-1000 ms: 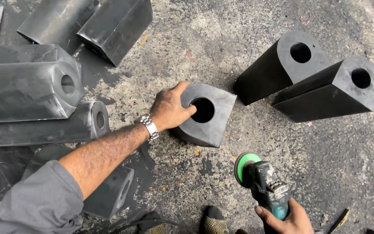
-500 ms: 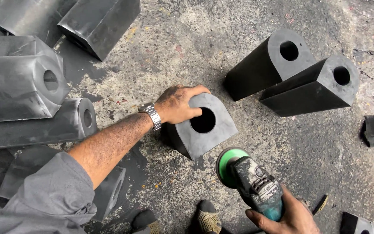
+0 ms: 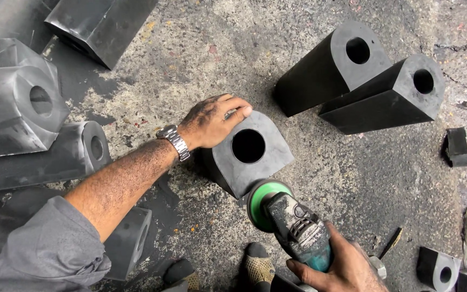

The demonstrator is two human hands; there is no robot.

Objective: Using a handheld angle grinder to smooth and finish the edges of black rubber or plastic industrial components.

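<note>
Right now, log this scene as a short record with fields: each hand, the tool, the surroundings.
left hand: rests on top edge of the black block with a round hole, steadying it
right hand: grips the angle grinder
grinder disc: green-backed, at the block's lower edge
nearby: two long black blocks at upper right, more at left
surface: rough concrete floor

Left hand (image 3: 210, 122) rested on holed rubber block (image 3: 249, 151) at floor centre. Angle grinder (image 3: 293, 221) in right hand (image 3: 337, 269) touched block's near edge. Two blocks (image 3: 363, 81) lay behind right; block pile (image 3: 22, 108) left.
</note>
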